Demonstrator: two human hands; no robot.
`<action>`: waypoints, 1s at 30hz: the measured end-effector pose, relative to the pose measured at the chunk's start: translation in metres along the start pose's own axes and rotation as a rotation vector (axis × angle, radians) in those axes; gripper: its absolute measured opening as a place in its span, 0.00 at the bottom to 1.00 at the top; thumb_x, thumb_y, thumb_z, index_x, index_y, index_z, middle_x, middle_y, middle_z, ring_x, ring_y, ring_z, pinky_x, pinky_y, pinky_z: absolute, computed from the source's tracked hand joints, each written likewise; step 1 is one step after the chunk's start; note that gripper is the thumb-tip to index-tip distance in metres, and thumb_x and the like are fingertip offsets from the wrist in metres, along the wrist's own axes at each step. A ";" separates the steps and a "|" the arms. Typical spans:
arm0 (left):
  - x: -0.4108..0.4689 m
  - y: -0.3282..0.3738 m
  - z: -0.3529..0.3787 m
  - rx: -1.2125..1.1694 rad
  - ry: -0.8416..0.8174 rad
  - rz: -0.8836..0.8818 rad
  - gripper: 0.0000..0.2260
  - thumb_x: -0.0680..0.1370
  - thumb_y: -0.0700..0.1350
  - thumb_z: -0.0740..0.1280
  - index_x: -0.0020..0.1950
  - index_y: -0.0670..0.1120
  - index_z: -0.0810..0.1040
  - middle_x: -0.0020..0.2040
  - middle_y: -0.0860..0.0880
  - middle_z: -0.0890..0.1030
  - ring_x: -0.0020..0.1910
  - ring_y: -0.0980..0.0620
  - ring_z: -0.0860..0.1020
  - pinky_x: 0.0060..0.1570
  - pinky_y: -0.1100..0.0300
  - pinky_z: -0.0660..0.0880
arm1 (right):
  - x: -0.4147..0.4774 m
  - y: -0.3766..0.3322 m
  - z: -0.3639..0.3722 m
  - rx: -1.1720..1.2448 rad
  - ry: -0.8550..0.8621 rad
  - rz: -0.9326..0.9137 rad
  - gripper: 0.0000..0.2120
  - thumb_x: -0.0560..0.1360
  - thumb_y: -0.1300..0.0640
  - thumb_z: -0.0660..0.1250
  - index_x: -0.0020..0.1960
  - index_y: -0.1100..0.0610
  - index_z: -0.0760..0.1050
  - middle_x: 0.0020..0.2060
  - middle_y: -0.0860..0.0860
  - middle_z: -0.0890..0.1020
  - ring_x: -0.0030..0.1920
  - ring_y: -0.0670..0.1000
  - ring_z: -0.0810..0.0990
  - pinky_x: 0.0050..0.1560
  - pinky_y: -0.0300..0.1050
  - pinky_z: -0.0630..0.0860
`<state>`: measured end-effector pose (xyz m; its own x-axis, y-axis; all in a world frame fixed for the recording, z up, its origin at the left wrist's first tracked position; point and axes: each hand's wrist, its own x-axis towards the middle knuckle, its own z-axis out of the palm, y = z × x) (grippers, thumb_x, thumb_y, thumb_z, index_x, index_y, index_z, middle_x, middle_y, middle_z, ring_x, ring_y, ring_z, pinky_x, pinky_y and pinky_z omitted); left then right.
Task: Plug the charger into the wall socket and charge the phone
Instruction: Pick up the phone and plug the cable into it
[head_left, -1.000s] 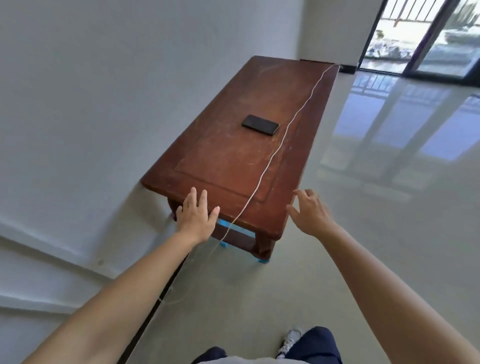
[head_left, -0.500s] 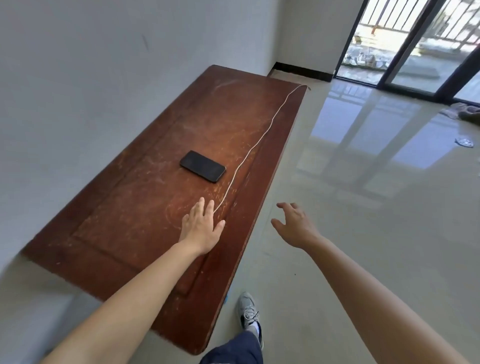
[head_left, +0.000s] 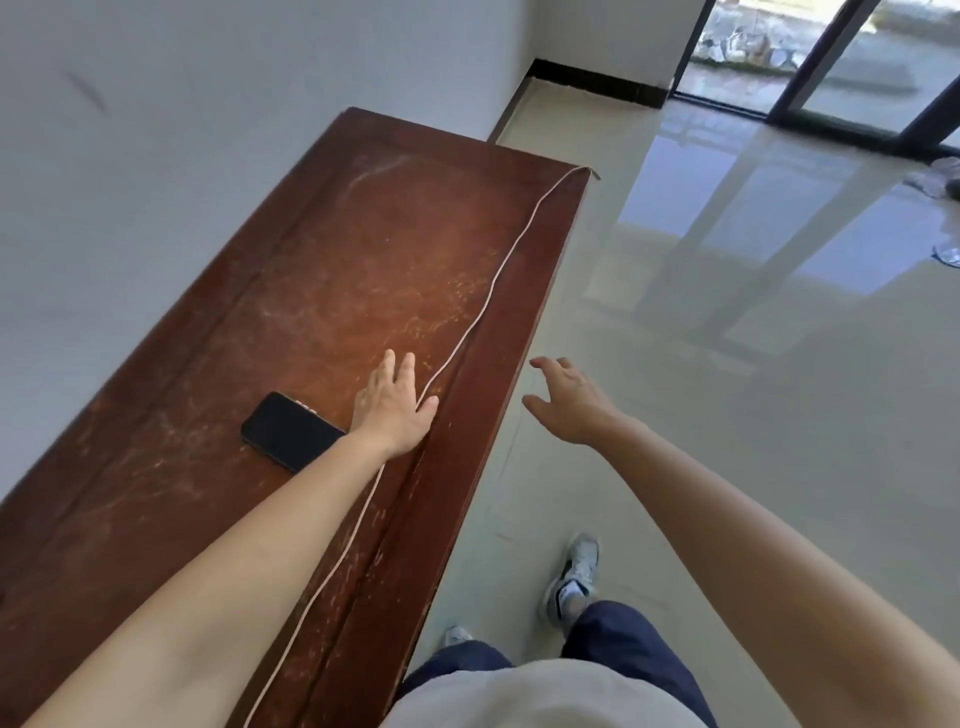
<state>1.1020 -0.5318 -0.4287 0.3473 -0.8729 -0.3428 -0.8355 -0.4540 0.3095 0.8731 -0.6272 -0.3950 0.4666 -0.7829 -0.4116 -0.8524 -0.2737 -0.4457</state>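
Phone (head_left: 291, 431): flat black slab, face up on the scuffed red-brown wooden table (head_left: 156, 519), just left of the left wrist. Thin white charger cable (head_left: 498, 275) runs along the table's right side. Left hand (head_left: 396, 410) spread flat, empty, over the cable; contact unclear. Right hand (head_left: 569, 405) loosely spread, empty, above the glossy tile floor (head_left: 727, 364).

We see a long table (head_left: 322, 291) of dark red-brown wood, its top scratched and worn, standing against a white wall (head_left: 156, 130). To the right of it lies a pale glossy floor (head_left: 727, 415) — it reflects the light from the glass doors (head_left: 831, 67) at the far end. A dark baseboard (head_left: 597, 85) runs under the far wall. Near the right edge some small things lie on the floor — too blurred to name.
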 end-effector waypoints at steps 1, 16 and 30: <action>0.018 0.010 -0.001 -0.002 -0.003 -0.012 0.33 0.81 0.58 0.59 0.81 0.47 0.49 0.82 0.42 0.48 0.79 0.40 0.53 0.74 0.43 0.56 | 0.019 0.009 -0.009 0.007 -0.007 -0.007 0.28 0.81 0.50 0.62 0.78 0.57 0.60 0.73 0.59 0.69 0.71 0.60 0.69 0.69 0.54 0.67; 0.226 0.170 0.029 -0.047 0.268 -0.337 0.15 0.83 0.47 0.62 0.65 0.41 0.79 0.73 0.39 0.72 0.73 0.38 0.68 0.66 0.41 0.68 | 0.327 0.079 -0.139 0.633 -0.128 0.180 0.31 0.78 0.52 0.64 0.77 0.58 0.60 0.67 0.56 0.75 0.61 0.57 0.79 0.62 0.53 0.77; 0.094 0.110 0.036 -0.162 0.214 -0.533 0.07 0.82 0.45 0.62 0.51 0.45 0.79 0.50 0.47 0.77 0.46 0.43 0.79 0.44 0.49 0.73 | 0.360 -0.030 -0.124 1.256 -0.269 0.314 0.16 0.82 0.64 0.52 0.65 0.54 0.70 0.33 0.51 0.72 0.28 0.47 0.77 0.36 0.44 0.80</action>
<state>1.0271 -0.6568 -0.4590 0.7930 -0.5265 -0.3066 -0.4529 -0.8460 0.2813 1.0373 -0.9698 -0.4310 0.4468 -0.5428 -0.7112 -0.2031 0.7127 -0.6715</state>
